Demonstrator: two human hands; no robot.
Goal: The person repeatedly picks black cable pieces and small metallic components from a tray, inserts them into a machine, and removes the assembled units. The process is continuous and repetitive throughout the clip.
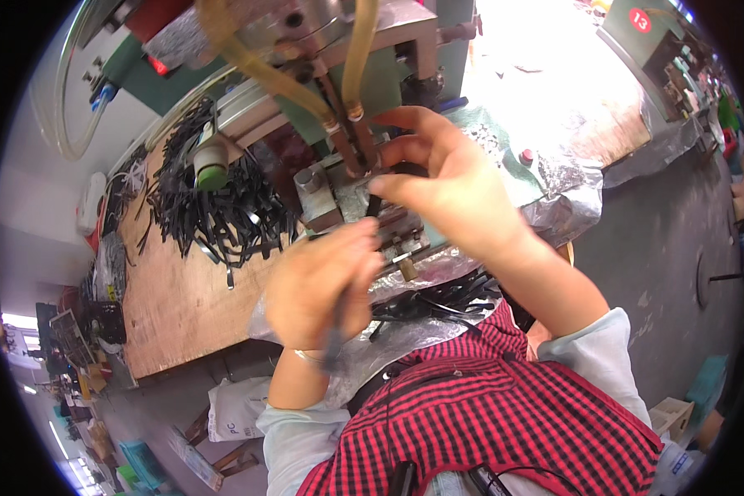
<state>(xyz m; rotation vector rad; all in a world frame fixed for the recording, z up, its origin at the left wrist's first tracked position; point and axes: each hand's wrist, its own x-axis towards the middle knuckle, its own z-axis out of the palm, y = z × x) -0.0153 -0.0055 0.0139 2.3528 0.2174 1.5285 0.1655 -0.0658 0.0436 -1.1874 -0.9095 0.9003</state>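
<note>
My left hand [318,285], blurred by motion, is closed on a thin black strip [373,207] just in front of the machine's metal work block [351,198]. Part of the strip trails below the wrist, smeared. Above it, my right hand [450,182] curls in from the right, with thumb and fingers bent toward the strip's upper end, beside the machine's copper-coloured electrodes [351,149]. What lies between those fingertips is too small to make out. Two yellowish hoses [360,66] run down to the electrodes.
A heap of black strips [215,190] lies on the wooden table [182,314] at left; more black strips [438,302] rest on plastic sheeting by my lap. Small metal pieces [492,136] lie on a plastic-covered surface at right. A green-ended cylinder [212,169] sticks out left of the electrodes.
</note>
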